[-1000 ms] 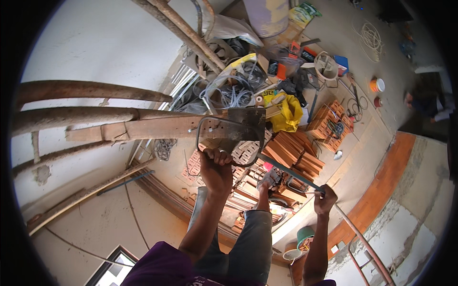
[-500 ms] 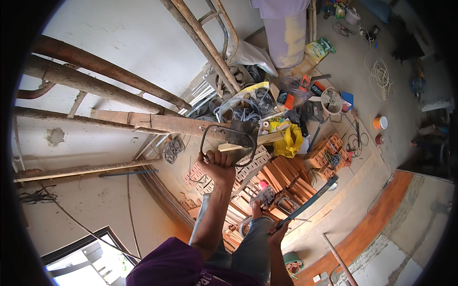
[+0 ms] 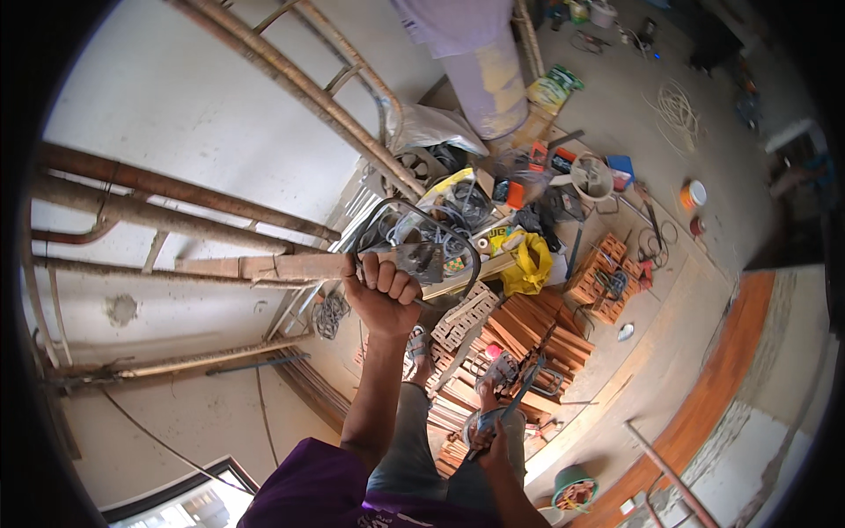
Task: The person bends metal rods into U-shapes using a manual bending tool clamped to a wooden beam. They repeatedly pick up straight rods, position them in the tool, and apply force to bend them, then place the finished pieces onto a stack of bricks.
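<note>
My left hand (image 3: 382,290) is closed in a fist around a thin dark metal rod (image 3: 429,209) bent into a rounded, roughly rectangular loop. The loop rises above and to the right of the fist. Behind it is a wooden beam (image 3: 299,267) with a dark metal plate (image 3: 417,263) at its right end. Whether the rod touches the plate, I cannot tell. Lower down, my right hand (image 3: 493,447) is wrapped round a long, flat, bluish metal bar (image 3: 523,387), which tilts up to the right. Part of its grip is hidden by the fingers.
Rusty scaffold pipes (image 3: 176,202) cross the left side by the wall. Stacked reddish bricks (image 3: 537,326) lie around my sandalled feet. A yellow bag (image 3: 528,264), a bucket (image 3: 591,179) and tangled materials lie ahead. At the lower right stand a green bucket (image 3: 576,486) and a slanted pipe (image 3: 673,475).
My view has turned and shifted. The right hand and its bar have drawn lower and closer to my legs. The left fist still holds the rod, now tilted differently against the beam.
</note>
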`<state>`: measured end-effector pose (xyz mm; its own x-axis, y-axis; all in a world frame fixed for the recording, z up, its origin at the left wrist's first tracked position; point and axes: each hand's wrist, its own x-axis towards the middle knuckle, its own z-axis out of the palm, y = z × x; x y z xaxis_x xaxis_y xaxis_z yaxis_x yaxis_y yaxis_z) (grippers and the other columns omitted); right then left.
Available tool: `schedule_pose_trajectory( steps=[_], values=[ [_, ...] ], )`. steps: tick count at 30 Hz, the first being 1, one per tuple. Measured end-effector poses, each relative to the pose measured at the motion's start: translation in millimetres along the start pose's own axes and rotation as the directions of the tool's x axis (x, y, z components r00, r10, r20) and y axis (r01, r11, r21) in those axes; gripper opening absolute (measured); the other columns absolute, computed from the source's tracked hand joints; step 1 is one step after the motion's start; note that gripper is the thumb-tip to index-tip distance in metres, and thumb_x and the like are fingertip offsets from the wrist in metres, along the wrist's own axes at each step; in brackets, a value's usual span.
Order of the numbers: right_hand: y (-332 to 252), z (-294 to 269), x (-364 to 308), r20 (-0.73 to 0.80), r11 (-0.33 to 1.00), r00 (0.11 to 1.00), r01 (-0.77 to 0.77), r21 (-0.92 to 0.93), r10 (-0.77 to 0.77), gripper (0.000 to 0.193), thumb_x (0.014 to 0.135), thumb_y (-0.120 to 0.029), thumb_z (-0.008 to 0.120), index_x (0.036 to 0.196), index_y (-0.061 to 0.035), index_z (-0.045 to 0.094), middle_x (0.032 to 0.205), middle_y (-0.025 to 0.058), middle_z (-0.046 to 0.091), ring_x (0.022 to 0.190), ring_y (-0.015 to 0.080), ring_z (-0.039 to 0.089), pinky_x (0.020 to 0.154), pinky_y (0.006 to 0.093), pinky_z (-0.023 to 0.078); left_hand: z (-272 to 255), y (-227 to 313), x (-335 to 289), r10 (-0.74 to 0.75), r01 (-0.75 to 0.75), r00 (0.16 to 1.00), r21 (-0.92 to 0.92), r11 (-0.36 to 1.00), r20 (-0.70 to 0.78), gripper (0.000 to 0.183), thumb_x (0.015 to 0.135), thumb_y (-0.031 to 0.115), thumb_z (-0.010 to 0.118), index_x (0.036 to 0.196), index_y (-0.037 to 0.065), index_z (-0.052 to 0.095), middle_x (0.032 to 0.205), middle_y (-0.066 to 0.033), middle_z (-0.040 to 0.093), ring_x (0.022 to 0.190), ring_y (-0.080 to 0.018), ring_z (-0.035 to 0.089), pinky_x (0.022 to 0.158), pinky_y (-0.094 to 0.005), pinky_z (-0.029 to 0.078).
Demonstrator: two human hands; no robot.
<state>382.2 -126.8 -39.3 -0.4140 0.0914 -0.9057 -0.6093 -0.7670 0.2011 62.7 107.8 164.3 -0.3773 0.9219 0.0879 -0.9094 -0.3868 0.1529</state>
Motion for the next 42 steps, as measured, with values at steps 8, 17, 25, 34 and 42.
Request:
schedule_pose_trajectory(
  steps=[8,17,25,34,42],
  values=[
    [-14.4,12.0,10.3,-0.058,0.993,0.991,0.119,-0.023,-0.120,0.032,0.097,-0.033,0.052,0.072,-0.0178,0.040,0.056,-0.0056,0.030,0.046,0.0086,0.031,0.045,0.0282,0.031,-89.9,-136.7,-23.5,-0.258,0.528,0.835,0.574,0.627,-0.486,0.030,0.103,0.036,0.041,0.110,0.010,0.052,0.072,0.0003,0.044,0.064,-0.0095,0.042,0.067,-0.0271,0.041],
    [19.7,-43.6,130.0,-0.012,0.997,1.000,0.006,-0.076,-0.007,0.031,0.094,-0.029,0.053,0.074,-0.0069,0.048,0.057,0.0026,0.046,0.043,0.0149,0.043,0.042,0.0336,0.041,-265.8,-311.0,-210.8,-0.844,0.097,0.458,0.959,-0.267,-0.281,0.026,0.100,0.027,0.049,0.117,0.009,0.057,0.069,-0.0073,0.057,0.056,-0.0212,0.057,0.053,-0.0326,0.043],
    [33.5,-60.3,233.7,0.245,0.883,0.874,0.456,-0.114,-0.419,0.022,0.090,-0.021,0.061,0.093,-0.0007,0.056,0.078,0.0111,0.061,0.064,0.0173,0.060,0.052,0.0350,0.048,-452.4,-421.8,-346.9,-0.934,-0.268,0.342,0.943,-0.198,-0.099,0.015,0.094,0.019,0.054,0.103,0.006,0.056,0.079,-0.0178,0.061,0.077,-0.0390,0.062,0.068,-0.0457,0.047],
    [55.3,-80.3,261.4,0.087,0.979,0.975,0.203,-0.006,-0.202,0.022,0.090,-0.022,0.061,0.094,-0.0004,0.057,0.079,0.0116,0.061,0.065,0.0182,0.060,0.053,0.0355,0.049,-524.7,-438.4,-405.5,-0.909,-0.328,0.410,0.917,-0.226,-0.077,0.044,0.081,-0.002,0.061,0.124,0.000,0.052,0.122,-0.0270,0.048,0.110,-0.0404,0.051,0.094,-0.0444,0.044],
    [57.2,-83.8,256.8,0.034,0.989,0.988,0.149,-0.019,-0.148,0.023,0.090,-0.022,0.061,0.095,-0.0002,0.057,0.080,0.0120,0.062,0.066,0.0190,0.061,0.054,0.0359,0.049,-535.8,-385.2,-393.9,-0.299,0.353,0.680,0.656,-0.667,-0.670,0.044,0.085,0.022,0.070,0.115,-0.003,0.049,0.116,-0.0237,0.053,0.107,-0.0365,0.054,0.086,-0.0406,0.046]
  ],
)
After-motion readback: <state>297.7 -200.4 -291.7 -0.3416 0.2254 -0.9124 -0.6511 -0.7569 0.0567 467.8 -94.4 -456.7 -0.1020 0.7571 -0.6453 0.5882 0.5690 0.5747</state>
